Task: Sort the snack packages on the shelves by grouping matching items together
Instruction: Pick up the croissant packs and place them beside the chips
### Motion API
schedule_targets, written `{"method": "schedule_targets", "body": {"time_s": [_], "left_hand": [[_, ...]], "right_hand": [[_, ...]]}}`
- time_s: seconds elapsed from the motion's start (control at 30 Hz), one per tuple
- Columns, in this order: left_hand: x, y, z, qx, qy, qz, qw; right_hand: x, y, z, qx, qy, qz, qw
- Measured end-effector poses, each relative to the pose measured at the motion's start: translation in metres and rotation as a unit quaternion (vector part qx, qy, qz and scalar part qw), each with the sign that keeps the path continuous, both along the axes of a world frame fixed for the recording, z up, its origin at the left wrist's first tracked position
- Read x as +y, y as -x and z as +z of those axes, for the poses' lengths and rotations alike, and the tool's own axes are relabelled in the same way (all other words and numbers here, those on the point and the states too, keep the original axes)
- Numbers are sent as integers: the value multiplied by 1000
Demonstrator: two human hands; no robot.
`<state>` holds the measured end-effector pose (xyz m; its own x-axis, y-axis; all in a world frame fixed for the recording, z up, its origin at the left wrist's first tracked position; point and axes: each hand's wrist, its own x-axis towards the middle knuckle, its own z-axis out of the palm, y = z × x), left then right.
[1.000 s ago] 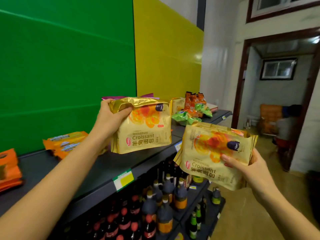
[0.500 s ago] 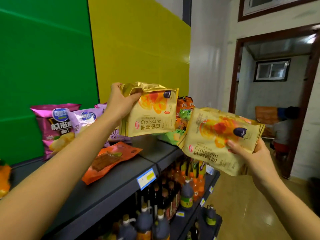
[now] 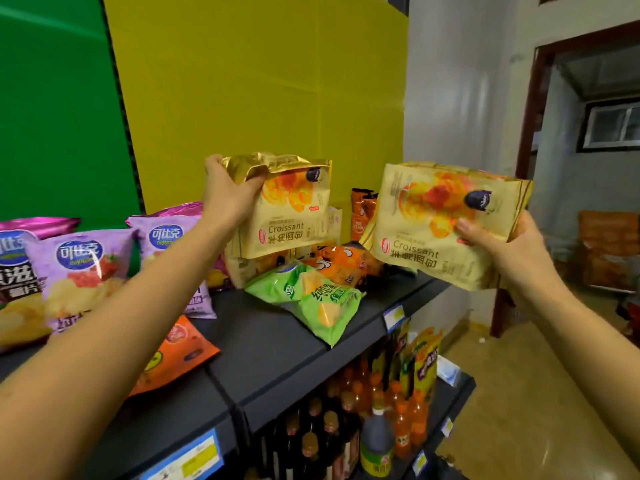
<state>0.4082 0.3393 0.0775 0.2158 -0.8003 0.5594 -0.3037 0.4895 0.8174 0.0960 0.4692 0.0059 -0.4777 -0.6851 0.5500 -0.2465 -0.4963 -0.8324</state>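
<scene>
Left hand [image 3: 227, 199] fingers clamped on top corner of croissant bag [image 3: 294, 216] above shelf [image 3: 277, 344]; right hand [image 3: 509, 251] fingers clamped on second croissant bag [image 3: 433, 223], held beyond shelf edge, tilted

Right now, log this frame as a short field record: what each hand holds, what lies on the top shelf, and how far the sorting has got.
left hand: grips a gold foil croissant bag by its top corner, above the shelf
right hand: holds a second cream-and-gold croissant bag, off the shelf's front edge
dark grey top shelf: purple chip bags, green chip bag, flat orange packet, another croissant bag under the left one
lower shelf: bottles
progress: both croissant bags unplaced
</scene>
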Motion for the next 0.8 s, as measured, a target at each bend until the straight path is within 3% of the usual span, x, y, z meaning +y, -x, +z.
{"method": "schedule_targets", "body": {"time_s": [0.43,0.8], "left_hand": [[-26,50,-41,9,-4,134,991],[-59,51,-47,-12,-13,159,987]], "right_hand": [[-155,68,37,91,-3,204,975],[-255,67,48,205,-48,262,942]]}}
